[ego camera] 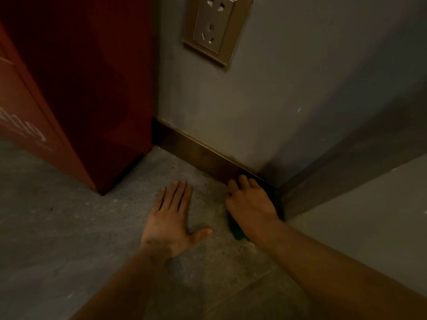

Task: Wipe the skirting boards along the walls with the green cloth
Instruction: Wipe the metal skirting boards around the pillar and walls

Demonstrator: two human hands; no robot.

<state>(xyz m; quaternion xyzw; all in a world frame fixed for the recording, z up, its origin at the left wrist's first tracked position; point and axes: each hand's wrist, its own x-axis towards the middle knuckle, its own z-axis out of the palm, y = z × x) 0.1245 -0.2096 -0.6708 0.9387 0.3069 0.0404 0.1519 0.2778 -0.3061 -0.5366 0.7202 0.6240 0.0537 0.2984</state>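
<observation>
Two bare forearms in view, no sleeves, no gloves. Left hand (172, 224): no ring, no watch, no band at wrist; dark smudges of grime across back of hand near wrist, on side away from skirting board (198, 153). Right hand (250, 205), next to skirting board: bare too, nothing worn on fingers or wrist. Nails short, unpainted where visible.

The floor (69, 239), a grey speckled surface with scattered dark specks of debris, carries the red cabinet (97, 93) at upper left, the left hand (169, 225) pressed flat with fingers (179, 192) spread, and part of the green cloth (238, 233) beneath the right hand (250, 205).
</observation>
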